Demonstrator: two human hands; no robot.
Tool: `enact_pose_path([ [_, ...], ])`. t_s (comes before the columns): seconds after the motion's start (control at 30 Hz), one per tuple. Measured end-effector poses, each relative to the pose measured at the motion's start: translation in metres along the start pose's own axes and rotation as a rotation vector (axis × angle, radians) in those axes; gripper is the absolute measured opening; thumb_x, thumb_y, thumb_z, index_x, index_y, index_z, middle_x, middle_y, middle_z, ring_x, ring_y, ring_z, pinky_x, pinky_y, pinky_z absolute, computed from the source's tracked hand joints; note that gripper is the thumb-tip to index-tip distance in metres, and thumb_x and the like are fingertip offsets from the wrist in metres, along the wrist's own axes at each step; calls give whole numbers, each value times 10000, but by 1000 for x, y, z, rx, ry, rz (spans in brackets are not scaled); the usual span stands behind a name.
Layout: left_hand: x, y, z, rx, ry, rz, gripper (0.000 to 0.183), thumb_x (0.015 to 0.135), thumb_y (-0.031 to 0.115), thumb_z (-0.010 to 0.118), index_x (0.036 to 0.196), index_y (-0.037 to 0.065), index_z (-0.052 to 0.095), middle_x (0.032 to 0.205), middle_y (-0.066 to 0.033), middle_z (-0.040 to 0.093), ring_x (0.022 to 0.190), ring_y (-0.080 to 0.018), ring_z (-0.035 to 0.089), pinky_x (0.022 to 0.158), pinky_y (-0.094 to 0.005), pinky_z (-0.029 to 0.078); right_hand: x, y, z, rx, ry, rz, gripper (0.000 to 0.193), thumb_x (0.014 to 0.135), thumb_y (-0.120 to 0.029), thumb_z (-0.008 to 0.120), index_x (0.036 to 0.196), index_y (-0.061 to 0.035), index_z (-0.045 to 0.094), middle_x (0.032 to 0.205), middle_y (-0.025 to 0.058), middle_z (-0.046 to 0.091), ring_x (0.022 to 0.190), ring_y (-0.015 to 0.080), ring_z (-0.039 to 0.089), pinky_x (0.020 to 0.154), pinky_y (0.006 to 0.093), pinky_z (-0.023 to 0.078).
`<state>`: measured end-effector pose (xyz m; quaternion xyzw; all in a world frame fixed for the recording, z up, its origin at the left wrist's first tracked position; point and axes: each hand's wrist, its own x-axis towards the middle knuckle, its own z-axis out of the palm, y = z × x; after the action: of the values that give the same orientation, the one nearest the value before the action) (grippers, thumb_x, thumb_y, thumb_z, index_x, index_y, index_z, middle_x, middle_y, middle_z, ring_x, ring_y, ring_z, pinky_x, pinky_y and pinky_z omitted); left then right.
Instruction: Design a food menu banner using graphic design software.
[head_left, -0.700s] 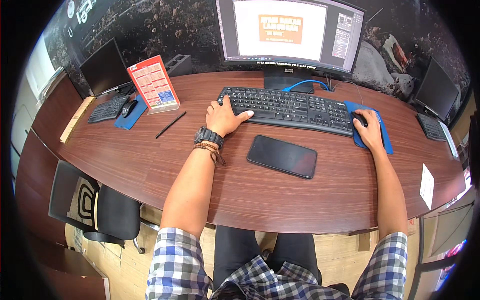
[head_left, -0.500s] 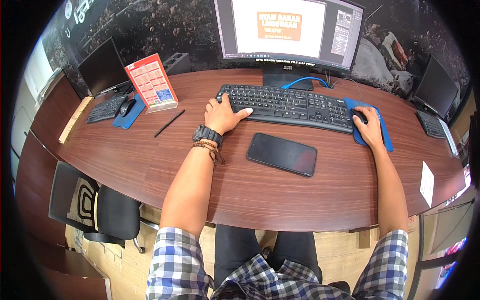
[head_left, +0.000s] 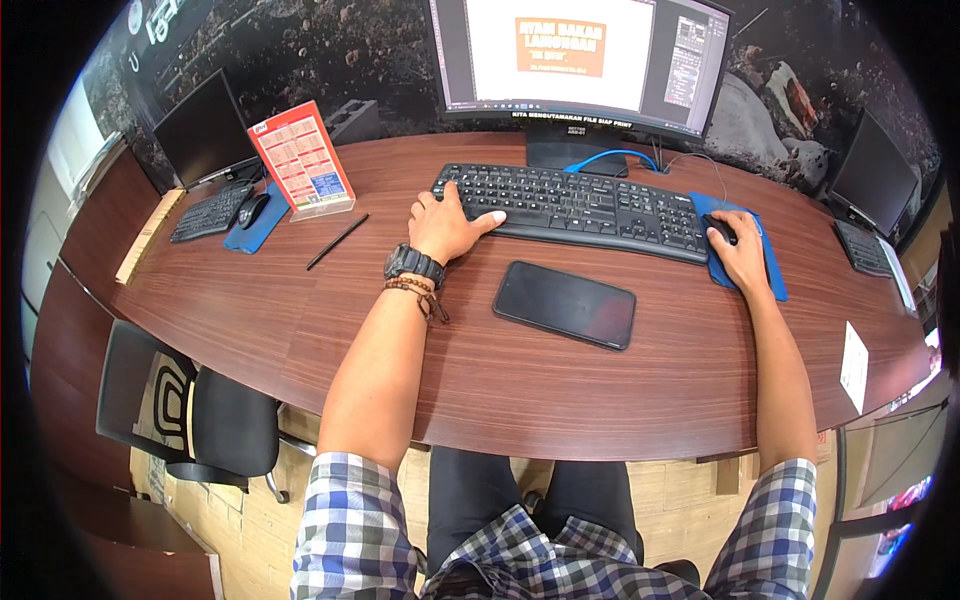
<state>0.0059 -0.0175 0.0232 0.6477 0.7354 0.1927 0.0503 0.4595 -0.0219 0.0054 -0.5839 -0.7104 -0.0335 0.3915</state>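
My left hand (head_left: pixel 443 230) rests at the left end of a black keyboard (head_left: pixel 580 212), its thumb stretched out along the lower edge and its fingers apart over the keys. Some of its fingertips are hidden. My right hand (head_left: pixel 743 260) is curved over a black computer mouse (head_left: pixel 719 230) on a blue mouse pad (head_left: pixel 772 275). Beyond the keyboard stands a large monitor (head_left: pixel 560 95) showing an orange design on a white page. A dark-screened smartphone (head_left: pixel 565 305) lies between my forearms, touched by neither hand.
On the brown desk (head_left: pixel 330 330) are a black pen (head_left: pixel 337 242) and a red-and-white stand card (head_left: pixel 302 160). Further sets of monitor and keyboard stand at the left (head_left: pixel 205 130) and right (head_left: pixel 875 175). A black chair (head_left: pixel 235 420) is at the left, and a white card (head_left: pixel 853 367) lies near the right edge.
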Motion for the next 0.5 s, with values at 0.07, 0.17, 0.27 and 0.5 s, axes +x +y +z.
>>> enact_pose_path([
  [0.07, 0, 0, 0, -3, -20, -2, 1078, 769, 716, 679, 1505, 4, 341, 1420, -339, 419, 1327, -482, 417, 1074, -509, 412, 0, 0, 0, -3, 2, 4, 332, 845, -194, 688, 1131, -26, 684, 1142, 158, 616, 1109, 327, 597, 978, 394, 462],
  [0.17, -1, 1, 0, 1, -20, -1, 1078, 770, 715, 679, 1505, 2, 341, 1414, -338, 424, 1326, -483, 418, 1073, -508, 414, 0, 1, -1, -7, 10, 2, 328, 841, -192, 687, 1123, -23, 685, 1140, 163, 618, 1108, 331, 599, 979, 398, 461],
  [0.27, -2, 0, -1, 6, -15, 0, 1080, 770, 715, 680, 1504, -1, 341, 1410, -337, 428, 1323, -483, 422, 1069, -509, 418, -1, 1, 0, -10, 18, -4, 327, 837, -188, 686, 1118, -21, 685, 1139, 167, 620, 1108, 336, 600, 980, 402, 461],
  [0.5, 0, 1, 0, 5, -5, 0, 1083, 762, 715, 688, 1499, -2, 349, 1407, -338, 430, 1311, -481, 435, 1064, -509, 420, 0, 2, 0, -21, 21, 14, 317, 830, -175, 679, 1110, -28, 687, 1137, 161, 623, 1107, 337, 600, 982, 404, 461],
])
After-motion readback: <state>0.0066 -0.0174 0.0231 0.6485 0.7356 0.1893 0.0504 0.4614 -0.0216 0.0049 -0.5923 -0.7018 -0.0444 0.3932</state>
